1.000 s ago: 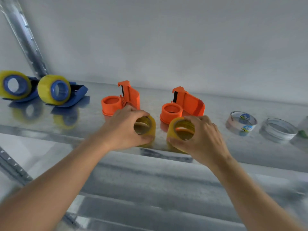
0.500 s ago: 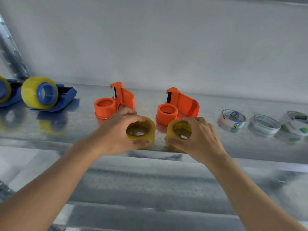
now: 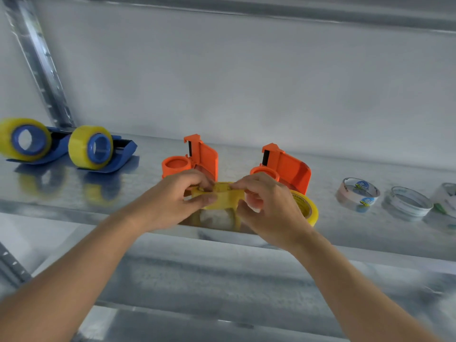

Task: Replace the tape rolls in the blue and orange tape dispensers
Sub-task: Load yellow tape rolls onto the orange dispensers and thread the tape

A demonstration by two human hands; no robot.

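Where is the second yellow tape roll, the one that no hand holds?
In the head view, the roll stands on the shelf behind the right hand, in front of the right orange dispenser.

My left hand (image 3: 177, 201) and right hand (image 3: 269, 208) cover most of the yellow tape roll (image 3: 223, 201) I pinch between them; its lower part is a blur. My right hand hides most of the second yellow roll (image 3: 304, 206) and the spool of the right orange dispenser (image 3: 286, 166). The leftmost blue dispenser's tape roll (image 3: 22, 139) is cut by the left edge, and the rightmost clear roll (image 3: 447, 198) by the right edge. Labels on the clear rolls are too small to read.
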